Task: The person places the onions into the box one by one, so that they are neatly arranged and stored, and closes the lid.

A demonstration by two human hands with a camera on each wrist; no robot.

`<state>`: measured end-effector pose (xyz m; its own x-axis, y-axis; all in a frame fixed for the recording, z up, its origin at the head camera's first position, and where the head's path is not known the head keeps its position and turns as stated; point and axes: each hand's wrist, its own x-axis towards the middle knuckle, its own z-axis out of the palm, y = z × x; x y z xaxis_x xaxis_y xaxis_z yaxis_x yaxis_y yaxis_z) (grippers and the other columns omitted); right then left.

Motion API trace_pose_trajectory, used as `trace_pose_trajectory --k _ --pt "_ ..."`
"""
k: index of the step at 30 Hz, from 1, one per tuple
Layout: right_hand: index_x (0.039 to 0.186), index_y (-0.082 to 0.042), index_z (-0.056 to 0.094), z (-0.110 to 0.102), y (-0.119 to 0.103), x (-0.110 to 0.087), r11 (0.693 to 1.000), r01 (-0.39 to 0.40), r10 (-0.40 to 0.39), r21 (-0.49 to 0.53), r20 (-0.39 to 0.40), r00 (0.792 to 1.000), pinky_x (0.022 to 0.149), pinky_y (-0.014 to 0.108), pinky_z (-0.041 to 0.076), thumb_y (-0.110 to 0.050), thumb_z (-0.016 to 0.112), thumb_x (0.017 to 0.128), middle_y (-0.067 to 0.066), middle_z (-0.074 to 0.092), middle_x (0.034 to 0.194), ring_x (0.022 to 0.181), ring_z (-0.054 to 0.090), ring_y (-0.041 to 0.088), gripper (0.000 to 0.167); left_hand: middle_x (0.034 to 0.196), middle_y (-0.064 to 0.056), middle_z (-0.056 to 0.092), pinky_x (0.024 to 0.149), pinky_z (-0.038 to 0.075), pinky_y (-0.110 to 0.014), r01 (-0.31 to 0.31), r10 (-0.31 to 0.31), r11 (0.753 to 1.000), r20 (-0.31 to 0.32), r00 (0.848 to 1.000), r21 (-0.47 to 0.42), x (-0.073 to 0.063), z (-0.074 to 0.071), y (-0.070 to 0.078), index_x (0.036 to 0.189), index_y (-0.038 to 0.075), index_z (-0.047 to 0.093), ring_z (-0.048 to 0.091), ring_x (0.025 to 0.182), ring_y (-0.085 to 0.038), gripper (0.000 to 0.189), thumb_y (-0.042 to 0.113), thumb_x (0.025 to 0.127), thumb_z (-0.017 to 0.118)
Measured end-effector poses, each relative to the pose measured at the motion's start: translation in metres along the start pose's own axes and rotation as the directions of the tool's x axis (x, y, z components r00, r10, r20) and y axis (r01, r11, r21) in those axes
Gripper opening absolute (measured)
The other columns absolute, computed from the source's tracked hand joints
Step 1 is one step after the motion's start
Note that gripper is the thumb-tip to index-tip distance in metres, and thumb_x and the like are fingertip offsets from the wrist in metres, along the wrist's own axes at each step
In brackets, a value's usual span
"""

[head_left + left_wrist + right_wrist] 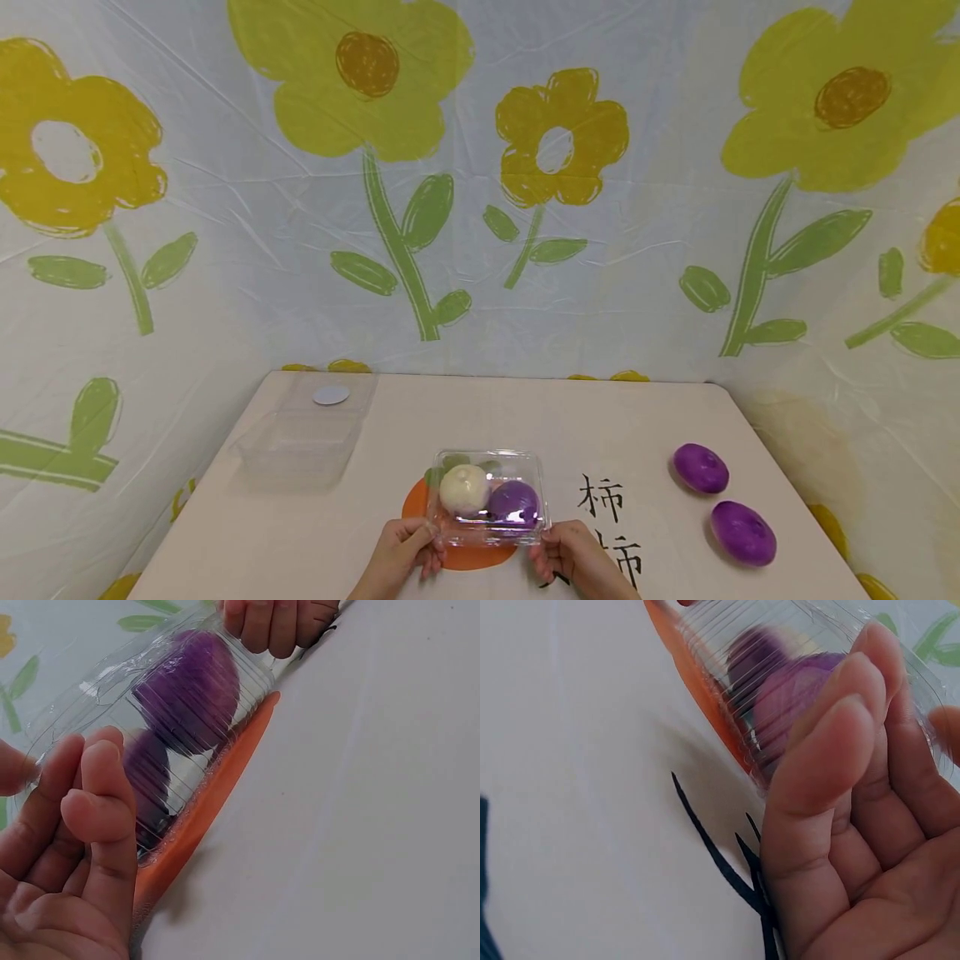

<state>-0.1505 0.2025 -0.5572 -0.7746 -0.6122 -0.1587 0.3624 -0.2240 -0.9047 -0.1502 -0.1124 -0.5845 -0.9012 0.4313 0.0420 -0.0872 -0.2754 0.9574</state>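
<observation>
while left fingers [422,540] and right fingers [553,540] pinch the box [486,527], only the head view shows another box [296,450].

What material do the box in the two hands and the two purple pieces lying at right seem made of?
Clear box: probably thin, glossy plastic; its contents show through and bright reflections mark its edges.
Farther purple piece and nearer purple piece: perhaps dough or foam, slightly shiny; their smooth, rounded surfaces leave this open.
</observation>
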Motion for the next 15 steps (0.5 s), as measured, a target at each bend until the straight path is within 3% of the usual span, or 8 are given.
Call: trace_pose_trajectory --k 9,15 --pt "0.089 -0.008 0.072 -0.0005 -0.0024 0.0007 1.000 -0.028 0.028 0.011 -0.004 1.000 0.067 0.022 0.053 -0.011 0.039 0.100 -0.002 0.069 0.077 0.067 0.058 0.009 0.035 0.075 -0.003 0.067 0.053 0.050 -0.018 0.036 -0.036 0.999 -0.009 0.999 0.004 0.0006 0.0012 0.0033 0.091 -0.033 0.044 0.061 0.062 -0.008 0.038 0.004 0.100 0.048" --pt "0.087 -0.007 0.070 -0.0004 -0.0048 0.0072 0.997 -0.004 -0.001 -0.079 -0.074 0.997 0.062 0.021 0.052 -0.013 0.040 0.100 -0.001 0.066 0.074 0.064 0.056 0.009 0.033 0.073 -0.005 0.067 0.053 0.051 -0.019 0.053 -0.051 0.998 -0.054 0.997 0.046 0.0078 -0.0018 0.0047 0.090 -0.029 0.052 0.061 0.059 -0.010 0.037 0.007 0.100 0.048"
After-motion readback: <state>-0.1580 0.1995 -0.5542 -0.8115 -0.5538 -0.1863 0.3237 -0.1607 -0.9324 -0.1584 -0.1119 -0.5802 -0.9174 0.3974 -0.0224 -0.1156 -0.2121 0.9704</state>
